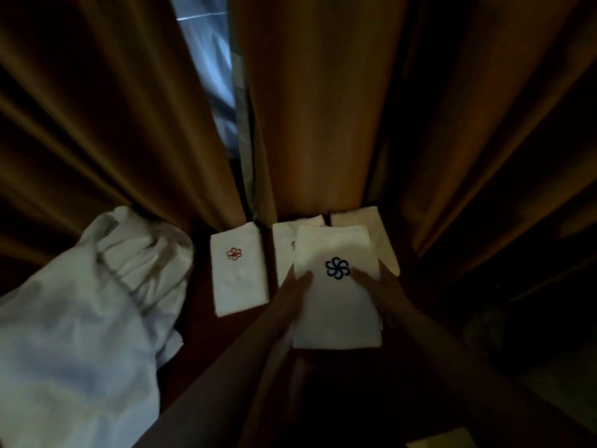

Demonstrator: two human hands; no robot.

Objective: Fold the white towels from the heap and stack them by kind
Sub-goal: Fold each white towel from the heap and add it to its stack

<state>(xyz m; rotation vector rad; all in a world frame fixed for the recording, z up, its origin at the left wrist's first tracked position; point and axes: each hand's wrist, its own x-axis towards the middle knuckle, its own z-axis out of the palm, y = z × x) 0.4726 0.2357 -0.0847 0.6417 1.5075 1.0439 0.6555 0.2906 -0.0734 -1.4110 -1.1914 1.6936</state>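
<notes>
A folded white towel with a blue flower mark (pixel 336 305) is held between both my hands above the table. My left hand (pixel 292 295) grips its left edge and my right hand (pixel 384 286) grips its right edge. Under and behind it lies a folded towel stack (pixel 284 247), its mark mostly hidden. Another folded white towel (pixel 378 234) lies at the back right. To the left sits a folded towel with a red flower mark (pixel 237 270). The heap of unfolded white cloth (pixel 97 302) fills the left side.
Brown curtains (pixel 323 108) hang close behind the stacks, with a bright gap (pixel 206 76) between them. The dark wooden table (pixel 200 344) shows between the heap and the stacks. The right side is dark and unclear.
</notes>
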